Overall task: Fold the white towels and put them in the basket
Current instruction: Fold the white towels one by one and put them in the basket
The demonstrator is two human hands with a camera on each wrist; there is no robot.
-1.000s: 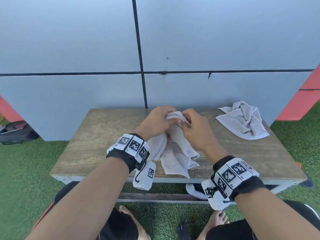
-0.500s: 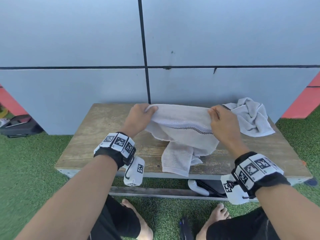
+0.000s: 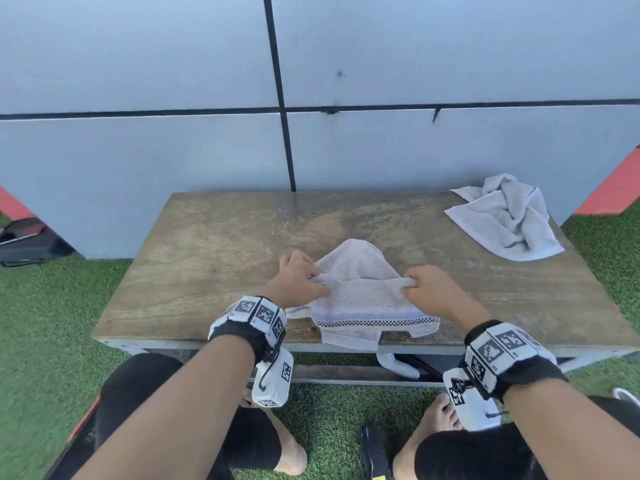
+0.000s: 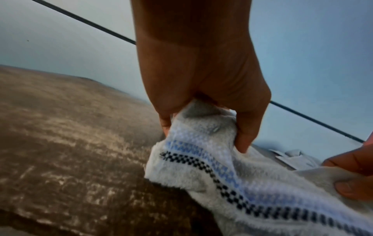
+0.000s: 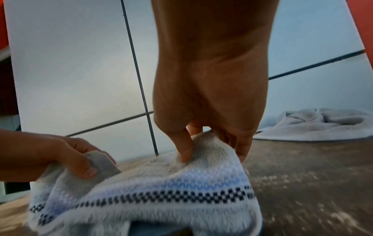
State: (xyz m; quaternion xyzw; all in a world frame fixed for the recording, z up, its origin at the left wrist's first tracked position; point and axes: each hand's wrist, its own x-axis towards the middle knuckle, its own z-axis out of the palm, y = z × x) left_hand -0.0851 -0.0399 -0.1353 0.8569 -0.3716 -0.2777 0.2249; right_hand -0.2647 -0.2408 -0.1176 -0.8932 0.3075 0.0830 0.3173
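A white towel with a black-checked and blue stripe lies doubled over near the front edge of the wooden table. My left hand pinches its left end. My right hand pinches the right end. A fold stretches between the two hands, and the striped hem hangs toward me over the table's front edge. A second white towel lies crumpled at the table's far right corner. No basket is in view.
A grey panelled wall stands right behind the table. Green turf surrounds it. A dark bag lies on the ground at the left. My knees and bare feet are under the front edge.
Both hands have come toward me and down from the far side of the table, laying the towel's held edge over itself near the front edge. They now stand closer together.
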